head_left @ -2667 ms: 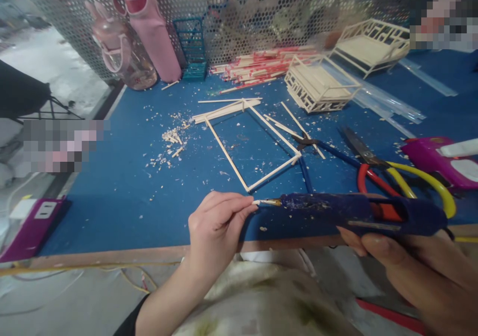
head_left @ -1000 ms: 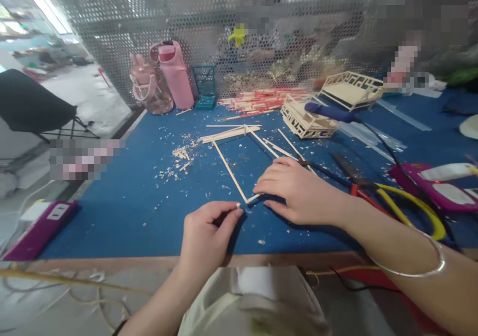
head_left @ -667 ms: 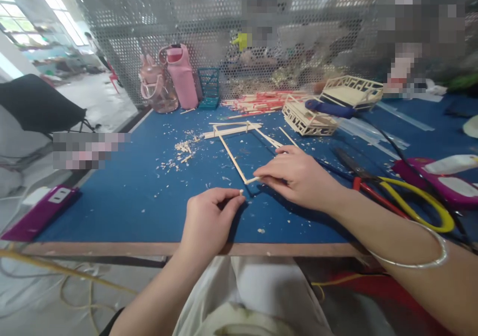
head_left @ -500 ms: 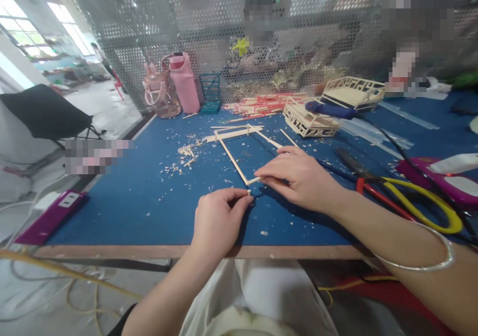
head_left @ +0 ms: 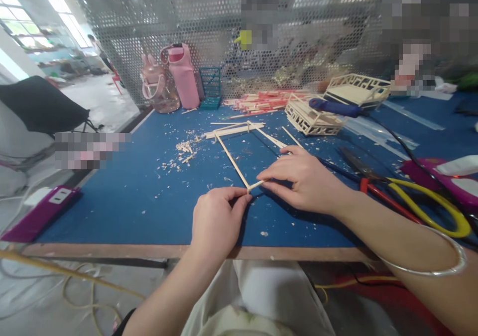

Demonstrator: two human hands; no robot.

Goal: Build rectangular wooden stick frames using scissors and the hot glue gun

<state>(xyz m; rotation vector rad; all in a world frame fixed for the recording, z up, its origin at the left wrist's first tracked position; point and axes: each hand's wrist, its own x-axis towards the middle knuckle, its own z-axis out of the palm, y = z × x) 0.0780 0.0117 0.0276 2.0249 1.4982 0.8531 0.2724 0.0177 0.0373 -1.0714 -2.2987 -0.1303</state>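
Observation:
A thin wooden stick frame (head_left: 232, 161) stands over the blue tabletop, its near corner between my hands. My right hand (head_left: 304, 179) pinches the frame's near stick just right of that corner. With thumb and forefinger, my left hand (head_left: 220, 214) grips a short piece of wooden stick (head_left: 248, 191), mostly hidden by the fingertips, right at the underside of the corner. Whether the piece touches the corner or only meets it in the view is hard to tell. Several loose sticks (head_left: 233, 131) lie at the frame's far side.
Wood scraps (head_left: 184, 149) litter the blue tabletop (head_left: 123, 196). Pliers (head_left: 396, 191) lie right, near a purple power strip (head_left: 429, 174). Two small wooden frames (head_left: 313, 119) hold a blue-handled tool (head_left: 334, 108) behind. Pink bottles (head_left: 182, 77) and red-and-white sticks (head_left: 261, 102) stand along the mesh partition (head_left: 209, 32).
The short piece in my left hand and the frame's near corner have come together, the corner lowering slightly. My right hand keeps its pinch. The camera view has shifted a little.

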